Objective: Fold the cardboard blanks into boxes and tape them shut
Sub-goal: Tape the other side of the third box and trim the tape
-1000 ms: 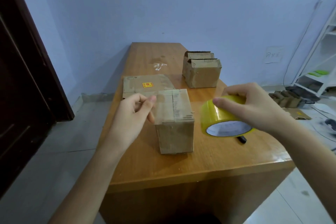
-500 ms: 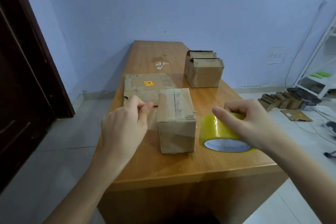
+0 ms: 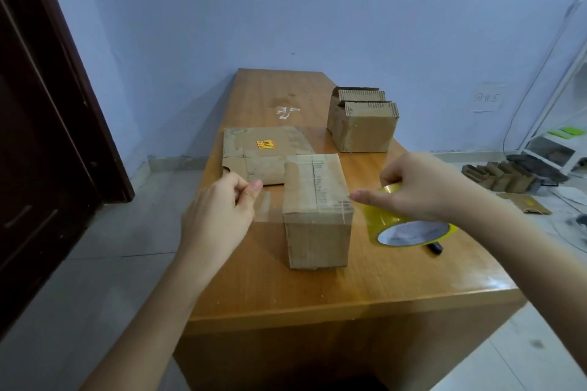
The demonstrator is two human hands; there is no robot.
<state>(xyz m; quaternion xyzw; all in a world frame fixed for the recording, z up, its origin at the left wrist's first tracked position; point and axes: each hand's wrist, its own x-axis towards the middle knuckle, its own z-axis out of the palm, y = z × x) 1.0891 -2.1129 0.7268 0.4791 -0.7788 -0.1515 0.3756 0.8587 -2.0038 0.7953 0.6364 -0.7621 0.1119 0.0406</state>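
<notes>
Box (image 3: 317, 209) sits mid-table, and the tape strip (image 3: 263, 208) has dropped from above it to lid level since a second ago. Left hand (image 3: 219, 216) pinches the free end at 9 o'clock, right hand (image 3: 422, 187) grips the tape roll (image 3: 409, 225) at 3. Looks ready to press down.

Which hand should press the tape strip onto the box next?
Probably left. The left hand pinches the tape's free end beside the box; the right hand grips the tape roll.
</notes>
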